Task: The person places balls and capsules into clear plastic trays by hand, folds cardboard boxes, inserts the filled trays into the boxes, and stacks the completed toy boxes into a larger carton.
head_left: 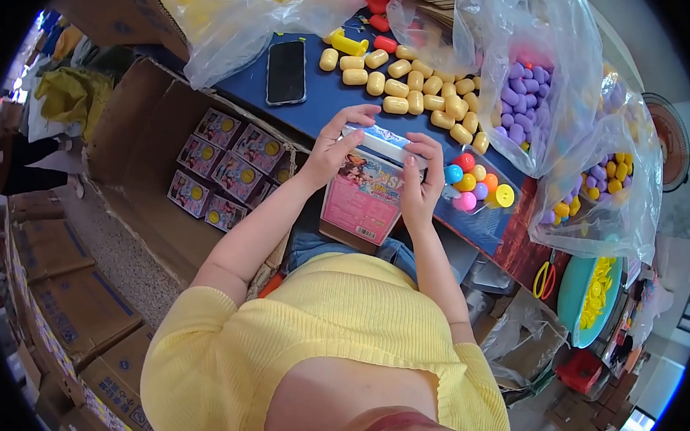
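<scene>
The pink printed carton [361, 197] is at frame centre, its top end gripped at the left corner by the left hand [334, 149] and at the right by the right hand [419, 182]. Even, square finger pressure across the top panel [384, 143] appears advisable; one-sided squeezing could crease the carton.

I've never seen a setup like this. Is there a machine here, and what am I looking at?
No machine is doing the handling: these are a person's bare hands. The single picture comes from a camera worn on that person's head, looking forward and down. The left hand and right hand hold a pink printed box near its upper end. On the blue table lie a phone, pale yellow capsules and colourful balls. Small printed boxes sit in an open carton.
</scene>
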